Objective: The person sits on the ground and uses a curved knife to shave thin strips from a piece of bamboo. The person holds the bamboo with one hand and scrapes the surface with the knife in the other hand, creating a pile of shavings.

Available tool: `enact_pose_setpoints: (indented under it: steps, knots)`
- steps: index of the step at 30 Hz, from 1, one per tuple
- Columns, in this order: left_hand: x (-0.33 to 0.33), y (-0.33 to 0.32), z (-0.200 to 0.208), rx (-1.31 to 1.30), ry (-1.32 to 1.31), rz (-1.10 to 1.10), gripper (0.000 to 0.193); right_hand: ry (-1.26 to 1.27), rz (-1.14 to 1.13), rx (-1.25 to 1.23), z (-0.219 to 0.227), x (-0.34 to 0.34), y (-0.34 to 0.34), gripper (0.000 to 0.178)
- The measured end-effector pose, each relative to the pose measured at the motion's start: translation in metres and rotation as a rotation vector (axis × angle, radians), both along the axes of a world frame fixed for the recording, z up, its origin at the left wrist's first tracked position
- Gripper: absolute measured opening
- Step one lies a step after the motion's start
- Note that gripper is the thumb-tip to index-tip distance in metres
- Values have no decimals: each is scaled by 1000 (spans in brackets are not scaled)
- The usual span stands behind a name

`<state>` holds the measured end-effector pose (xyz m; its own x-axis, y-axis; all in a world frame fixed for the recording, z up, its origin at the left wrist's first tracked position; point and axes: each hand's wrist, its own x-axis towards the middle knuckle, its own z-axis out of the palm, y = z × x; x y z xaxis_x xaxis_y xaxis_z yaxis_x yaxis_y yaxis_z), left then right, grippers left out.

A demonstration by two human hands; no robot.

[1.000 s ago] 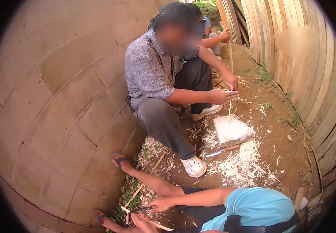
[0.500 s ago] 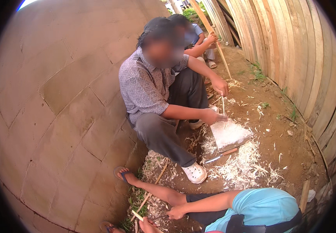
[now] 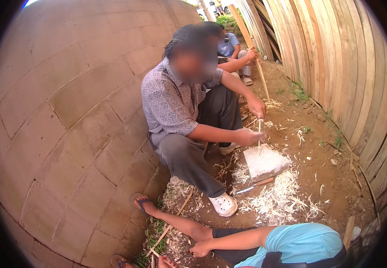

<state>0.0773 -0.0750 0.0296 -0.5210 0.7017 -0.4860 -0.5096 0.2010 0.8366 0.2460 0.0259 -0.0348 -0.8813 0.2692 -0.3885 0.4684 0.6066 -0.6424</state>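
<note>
Pale, slim wooden strip [image 3: 154,253], before the brown block wall [image 3: 46,156], seems light, stiff and splinter-prone, best held well back from the thin dark knife [image 3: 183,257] my right hand [image 3: 200,249] grips, while my left hand [image 3: 166,262] curls around the strip

Bright, diffuse daylight, shadows soft. Pale curled wood shavings [image 3: 276,201] wash out nearly white; glare at top edge. Strong fisheye: black rim, brown block wall [image 3: 68,134] and tan vertical-plank fence [image 3: 336,67] bow. Fine detail soft. Blur patch covers head of seated person in grey patterned shirt [image 3: 164,105].
</note>
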Motion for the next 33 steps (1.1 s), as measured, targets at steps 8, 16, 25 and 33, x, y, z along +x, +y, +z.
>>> enact_pose_setpoints:
  steps: [8, 16, 25, 33]
  knots:
    - [0, -1, 1, -4, -44, -28, 20, 11, -37, -9, 23, 11, -8, 40]
    - [-1, -1, 3, -10, -57, -54, 21, 158, -81, -41, 4, 5, -3, 34]
    - [-2, 0, 6, -8, -79, -76, 23, 128, -101, -118, 7, 5, -1, 38]
    - [-3, -1, 4, -12, -99, -86, 24, 133, -86, -102, 0, 2, -1, 35]
